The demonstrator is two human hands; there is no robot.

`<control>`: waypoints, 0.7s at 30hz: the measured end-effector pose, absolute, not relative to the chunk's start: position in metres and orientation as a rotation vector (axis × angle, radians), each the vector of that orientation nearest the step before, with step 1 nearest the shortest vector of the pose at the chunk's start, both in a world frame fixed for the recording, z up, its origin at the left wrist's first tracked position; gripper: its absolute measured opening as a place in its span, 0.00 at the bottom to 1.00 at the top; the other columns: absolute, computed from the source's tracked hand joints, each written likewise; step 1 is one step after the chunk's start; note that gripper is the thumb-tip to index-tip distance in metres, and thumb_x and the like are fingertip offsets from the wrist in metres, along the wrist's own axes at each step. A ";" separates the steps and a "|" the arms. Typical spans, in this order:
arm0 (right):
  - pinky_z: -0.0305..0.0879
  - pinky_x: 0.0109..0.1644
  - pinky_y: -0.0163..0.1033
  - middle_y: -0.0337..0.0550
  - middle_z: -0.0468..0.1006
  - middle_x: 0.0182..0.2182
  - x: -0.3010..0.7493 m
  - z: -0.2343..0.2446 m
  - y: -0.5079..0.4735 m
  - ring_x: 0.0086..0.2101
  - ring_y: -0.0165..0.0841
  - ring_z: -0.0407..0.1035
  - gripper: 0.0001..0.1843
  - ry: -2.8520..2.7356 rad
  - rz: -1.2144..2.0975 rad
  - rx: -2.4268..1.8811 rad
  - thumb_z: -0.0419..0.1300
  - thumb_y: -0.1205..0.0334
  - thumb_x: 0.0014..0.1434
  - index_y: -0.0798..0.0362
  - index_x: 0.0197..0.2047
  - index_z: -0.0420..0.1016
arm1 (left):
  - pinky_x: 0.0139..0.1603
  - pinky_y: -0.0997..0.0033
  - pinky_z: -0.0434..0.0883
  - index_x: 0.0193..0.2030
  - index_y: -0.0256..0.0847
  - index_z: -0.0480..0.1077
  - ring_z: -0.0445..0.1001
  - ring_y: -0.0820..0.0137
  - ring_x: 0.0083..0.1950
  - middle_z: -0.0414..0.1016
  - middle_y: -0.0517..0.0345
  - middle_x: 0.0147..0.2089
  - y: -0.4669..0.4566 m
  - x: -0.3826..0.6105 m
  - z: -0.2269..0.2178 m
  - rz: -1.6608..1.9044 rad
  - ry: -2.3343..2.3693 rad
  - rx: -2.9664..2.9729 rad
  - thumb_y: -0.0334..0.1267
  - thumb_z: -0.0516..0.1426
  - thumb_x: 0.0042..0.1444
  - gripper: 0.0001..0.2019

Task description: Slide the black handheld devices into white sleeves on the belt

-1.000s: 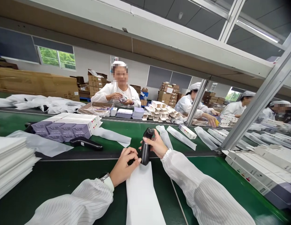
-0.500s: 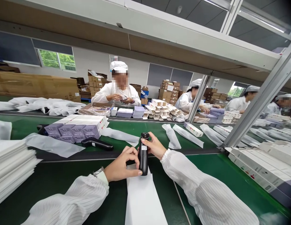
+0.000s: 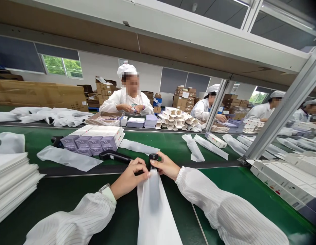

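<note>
A black handheld device (image 3: 153,157) stands most of the way down inside a translucent white sleeve bag (image 3: 154,194). Its body shows dimly through the material while the dark top end sticks out. My right hand (image 3: 168,166) grips that top end from the right, fingers closed. On the other side my left hand (image 3: 131,177) pinches the bag's mouth between thumb and fingers. Below the bag lies a stack of flat white sleeves (image 3: 170,221), its far end hidden by the hands. Just beyond my left hand rests another black device (image 3: 116,156).
White-and-purple boxes (image 3: 94,140) are stacked on the green conveyor (image 3: 168,140), among loose sleeves (image 3: 68,158). More sleeves are piled at left (image 3: 12,183). Cartons (image 3: 285,183) and a slanted metal post (image 3: 282,105) stand at right. A co-worker (image 3: 131,98) sits opposite.
The black device has gone down into the sleeve bag, leaving only its top end exposed. My left hand has moved from the device's lower end to the bag's mouth. Conveyor items have shifted right.
</note>
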State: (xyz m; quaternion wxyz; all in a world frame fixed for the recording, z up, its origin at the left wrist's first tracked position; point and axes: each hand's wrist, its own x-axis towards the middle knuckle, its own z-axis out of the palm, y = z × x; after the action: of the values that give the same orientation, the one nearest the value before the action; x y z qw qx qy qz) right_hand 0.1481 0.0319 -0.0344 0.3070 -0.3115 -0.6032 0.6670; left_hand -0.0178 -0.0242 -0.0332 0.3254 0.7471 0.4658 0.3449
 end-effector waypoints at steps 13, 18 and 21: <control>0.62 0.39 0.44 0.41 0.71 0.23 0.166 -0.018 0.039 0.28 0.33 0.67 0.17 -1.893 1.849 -0.565 0.60 0.53 0.42 0.60 0.27 0.70 | 0.41 0.73 0.61 0.38 0.43 0.64 0.61 0.70 0.42 0.58 0.57 0.42 -0.024 -0.011 -0.032 1.329 1.341 1.747 0.45 0.46 0.54 0.11; 0.62 0.40 0.44 0.45 0.72 0.31 0.216 0.009 0.109 0.33 0.35 0.67 0.18 -1.385 0.975 -0.774 0.50 0.50 0.50 0.56 0.37 0.64 | 0.44 0.62 0.57 0.35 0.43 0.64 0.60 0.66 0.41 0.63 0.59 0.36 -0.026 -0.010 -0.050 0.965 1.566 2.134 0.48 0.47 0.51 0.12; 0.59 0.41 0.44 0.48 0.70 0.32 0.244 0.004 0.151 0.35 0.36 0.64 0.20 -1.492 0.346 -1.120 0.44 0.50 0.52 0.58 0.37 0.64 | 0.42 0.61 0.57 0.27 0.41 0.63 0.60 0.66 0.38 0.63 0.60 0.32 -0.027 -0.010 -0.056 0.771 1.611 2.177 0.49 0.48 0.49 0.13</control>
State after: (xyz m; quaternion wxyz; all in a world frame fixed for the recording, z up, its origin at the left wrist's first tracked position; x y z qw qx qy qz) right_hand 0.2438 0.1513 0.0036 0.5830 -0.4796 -0.6389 0.1481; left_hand -0.0101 -0.0269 -0.0561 0.1622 0.7630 0.5644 0.2702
